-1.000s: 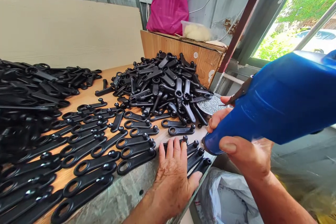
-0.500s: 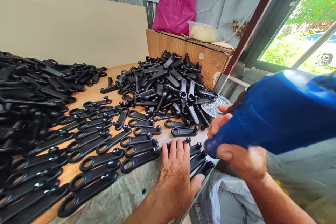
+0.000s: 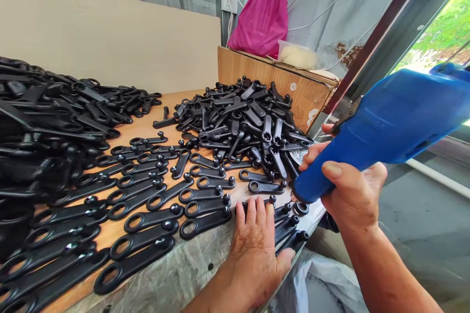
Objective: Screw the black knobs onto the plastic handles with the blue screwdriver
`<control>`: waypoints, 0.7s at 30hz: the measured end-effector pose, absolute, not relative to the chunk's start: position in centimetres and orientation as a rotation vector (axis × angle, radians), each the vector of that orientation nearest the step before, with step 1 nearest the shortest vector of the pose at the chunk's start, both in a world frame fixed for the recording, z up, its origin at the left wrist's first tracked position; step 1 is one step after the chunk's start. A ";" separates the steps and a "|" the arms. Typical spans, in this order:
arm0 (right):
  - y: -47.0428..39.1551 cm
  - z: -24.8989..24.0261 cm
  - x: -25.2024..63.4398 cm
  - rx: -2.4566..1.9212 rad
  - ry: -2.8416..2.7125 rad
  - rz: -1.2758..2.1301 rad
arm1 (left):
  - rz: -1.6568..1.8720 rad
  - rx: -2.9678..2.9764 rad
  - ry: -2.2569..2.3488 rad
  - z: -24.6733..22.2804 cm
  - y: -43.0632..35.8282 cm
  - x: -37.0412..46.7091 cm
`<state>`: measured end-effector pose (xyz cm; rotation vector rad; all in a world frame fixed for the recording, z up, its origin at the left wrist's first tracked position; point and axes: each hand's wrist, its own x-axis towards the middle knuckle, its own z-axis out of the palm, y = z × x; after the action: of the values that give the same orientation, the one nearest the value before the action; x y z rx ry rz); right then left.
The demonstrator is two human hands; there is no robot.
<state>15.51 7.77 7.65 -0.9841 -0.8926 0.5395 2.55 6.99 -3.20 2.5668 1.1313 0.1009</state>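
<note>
Head view: black crank arms (image 3: 210, 221) lie in rows, lower left to centre.
Left hand (image 3: 255, 247): opened flat on arms, lower centre.
Right hand (image 3: 353, 195): closed round blue tool (image 3: 382, 124), right.
Heaps (image 3: 238, 107): upper left and centre, unaligned; finished share unclear.

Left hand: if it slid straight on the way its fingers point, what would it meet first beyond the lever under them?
The left hand would probably first meet the next black lever, lying crosswise just ahead, though the depth of the gap is hard to judge.
</note>
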 end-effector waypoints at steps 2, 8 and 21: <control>7.7 7.3 15.6 -0.986 -0.884 0.541 | 0.096 2.570 1.132 -3.2 7.0 2.6; 7.5 7.2 15.8 -0.984 -0.886 0.552 | 0.101 2.582 1.140 -3.4 6.9 2.6; 7.5 7.2 16.1 -0.954 -0.911 0.544 | 0.098 2.575 1.125 -3.4 6.9 2.5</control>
<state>16.12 7.47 7.16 -0.9536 -0.9110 0.5436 2.48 6.95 -3.36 2.5748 1.1251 0.0976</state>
